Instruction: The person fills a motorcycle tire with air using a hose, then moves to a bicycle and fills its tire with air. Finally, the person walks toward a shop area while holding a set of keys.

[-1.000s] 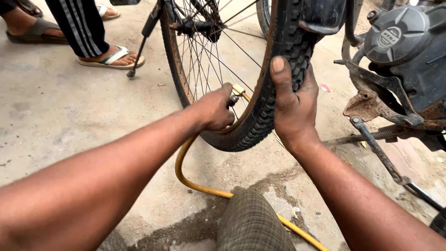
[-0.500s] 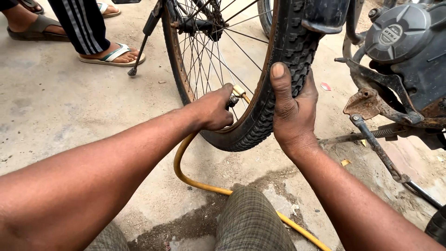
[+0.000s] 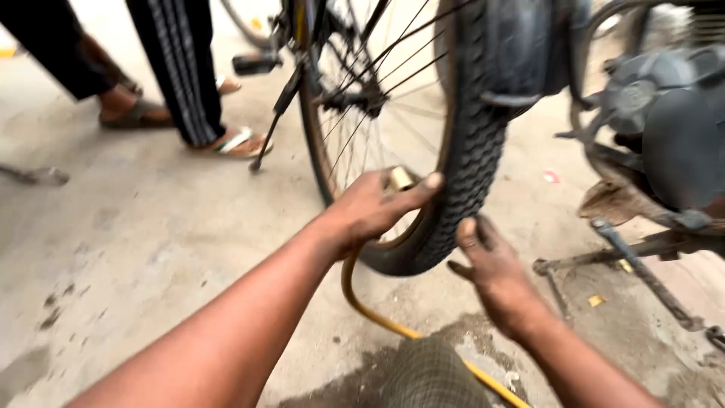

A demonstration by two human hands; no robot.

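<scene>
My left hand (image 3: pixel 377 208) pinches the brass nozzle (image 3: pixel 400 179) at the stiff, knobbly tyre (image 3: pixel 472 159); right hand (image 3: pixel 495 268) open, fingers loosely curled beside it, holding nothing.

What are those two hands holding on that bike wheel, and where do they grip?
The left hand pinches a brass fitting of the yellow hose against the wheel's rim. The right hand holds nothing; its fingers rest by the black tyre.

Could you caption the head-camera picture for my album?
Left hand presses a brass hose fitting at a bicycle tyre; right hand open beside it.
</scene>
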